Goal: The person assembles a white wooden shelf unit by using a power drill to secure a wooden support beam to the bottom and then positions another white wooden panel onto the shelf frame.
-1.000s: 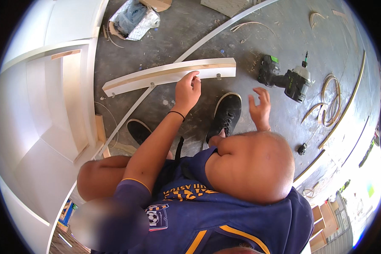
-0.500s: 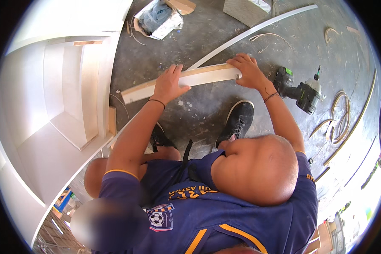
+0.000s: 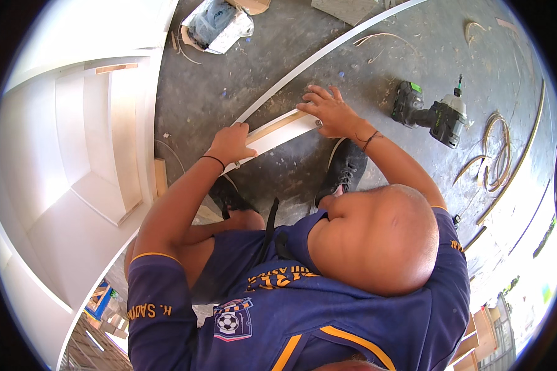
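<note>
A white board point(image 3: 286, 136) with a bare wood-coloured long edge spans the space between my hands, slanting up to the right above the floor. My left hand point(image 3: 230, 143) is closed round its left part, with the thumb along the white face. At the right end, my right hand point(image 3: 332, 112) grips it, fingertips over the far edge and some fingers slightly apart. A small metal fitting point(image 3: 319, 123) shows by that hand. Past the board, a long white strip point(image 3: 315, 57) lies on the floor, one end close to my left hand.
A white cabinet carcass point(image 3: 46, 213) stands at the left. On the floor at the right lie a cordless driver point(image 3: 447, 120) with a bit fitted and coiled edging strips point(image 3: 506, 151). An open carton point(image 3: 244, 28) sits at the far left. My black shoes point(image 3: 346, 167) are below the board.
Both hands have brought the board nearer to me and tilted it more steeply. My right hand has moved left, and its fingers have lifted a little. The view has shifted slightly.
</note>
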Demonstrator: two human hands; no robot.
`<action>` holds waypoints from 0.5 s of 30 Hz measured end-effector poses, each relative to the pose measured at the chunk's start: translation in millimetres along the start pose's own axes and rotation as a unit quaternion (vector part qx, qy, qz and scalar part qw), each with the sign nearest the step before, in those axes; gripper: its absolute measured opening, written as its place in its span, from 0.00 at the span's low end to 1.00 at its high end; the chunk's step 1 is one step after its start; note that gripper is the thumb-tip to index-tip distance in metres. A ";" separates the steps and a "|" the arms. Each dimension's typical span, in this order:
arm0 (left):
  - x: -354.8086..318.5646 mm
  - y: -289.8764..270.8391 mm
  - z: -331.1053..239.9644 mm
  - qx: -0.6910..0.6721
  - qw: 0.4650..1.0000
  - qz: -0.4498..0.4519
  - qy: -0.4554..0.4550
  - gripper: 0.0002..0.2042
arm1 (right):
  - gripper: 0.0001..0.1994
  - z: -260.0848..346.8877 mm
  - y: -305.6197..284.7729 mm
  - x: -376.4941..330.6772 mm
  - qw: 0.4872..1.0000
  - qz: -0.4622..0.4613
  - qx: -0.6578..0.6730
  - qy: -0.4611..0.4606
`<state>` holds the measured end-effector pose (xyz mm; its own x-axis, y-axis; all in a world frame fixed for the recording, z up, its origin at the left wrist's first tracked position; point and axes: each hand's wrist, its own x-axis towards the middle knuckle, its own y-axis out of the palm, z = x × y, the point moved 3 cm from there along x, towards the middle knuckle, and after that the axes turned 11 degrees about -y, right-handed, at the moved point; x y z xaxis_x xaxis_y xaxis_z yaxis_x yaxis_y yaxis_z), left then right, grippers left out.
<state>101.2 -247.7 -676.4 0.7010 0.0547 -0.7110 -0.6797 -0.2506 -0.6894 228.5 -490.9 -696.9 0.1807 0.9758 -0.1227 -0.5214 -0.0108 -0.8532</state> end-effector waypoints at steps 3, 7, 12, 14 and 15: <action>8.0 2.3 22.0 -0.036 0.999 0.007 0.017 0.26 | 0.35 0.7 -2.9 1.4 1.000 -0.001 -0.008 0.021; 20.2 -7.8 35.1 -0.123 0.991 0.043 0.005 0.25 | 0.36 8.6 -10.5 1.1 0.997 0.017 -0.032 0.061; 24.7 -24.8 3.9 -0.326 0.943 -0.009 -0.063 0.15 | 0.41 10.0 -16.3 -8.9 0.996 -0.046 -0.010 0.080; 25.9 -25.5 -15.7 -0.402 0.914 -0.040 -0.044 0.12 | 0.41 11.7 -29.6 -23.3 0.989 -0.101 0.037 0.100; 27.4 -25.0 -30.0 -0.423 0.904 -0.061 -0.019 0.12 | 0.41 14.9 -36.4 -30.4 0.984 -0.130 0.062 0.108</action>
<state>143.9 -268.9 -674.5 0.7408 0.1604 -0.6523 -0.1782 -0.8894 -0.4210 229.5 -516.9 -654.6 0.4863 0.8734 -0.0249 -0.5299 0.2721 -0.8032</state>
